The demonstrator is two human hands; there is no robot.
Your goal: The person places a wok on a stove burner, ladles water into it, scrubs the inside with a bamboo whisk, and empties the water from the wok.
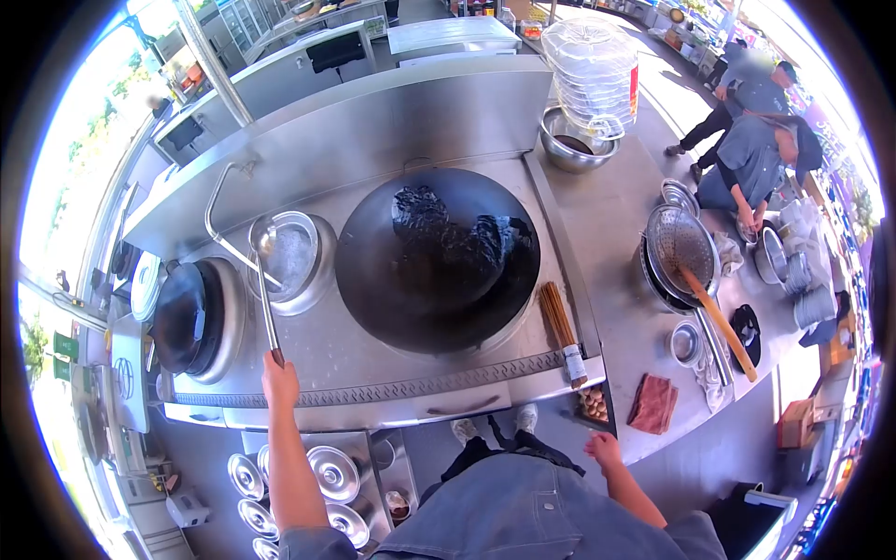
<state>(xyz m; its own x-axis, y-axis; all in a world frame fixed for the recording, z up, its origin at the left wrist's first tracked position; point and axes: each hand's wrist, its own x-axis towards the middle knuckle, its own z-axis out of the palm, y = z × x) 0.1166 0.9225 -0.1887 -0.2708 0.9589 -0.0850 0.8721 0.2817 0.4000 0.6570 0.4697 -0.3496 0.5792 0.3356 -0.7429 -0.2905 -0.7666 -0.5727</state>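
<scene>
Stainless steel forms the range [327, 359], viewed from above. The left hand [280, 381] is closed around the grip of a ladle [267, 313], fingers wrapped about the end of the handle. The ladle slants up and away from the hand, its bowl over the near-left part of a steel basin [297, 254] holding cloudy liquid. A bent spout [214, 201] reaches over the same basin.

To the right of the basin sits a wide dark wok [392, 299], glossy black patches on its inner surface. Left of the basin is a smaller black wok [177, 322]. A bristle brush [557, 317] lies at the range's right edge, its bound end toward the wearer.

The right hand [605, 450] is held off the near edge of the side counter [621, 327], grasping nothing, fingers loosely bent; a folded reddish cloth [653, 403] lies near it. Farther along the counter are a perforated strainer [674, 241] with a wooden handle, a small bowl [684, 343] and a large clear jug [590, 79]. Beyond, a co-worker [747, 163] bends over steel bowls.
</scene>
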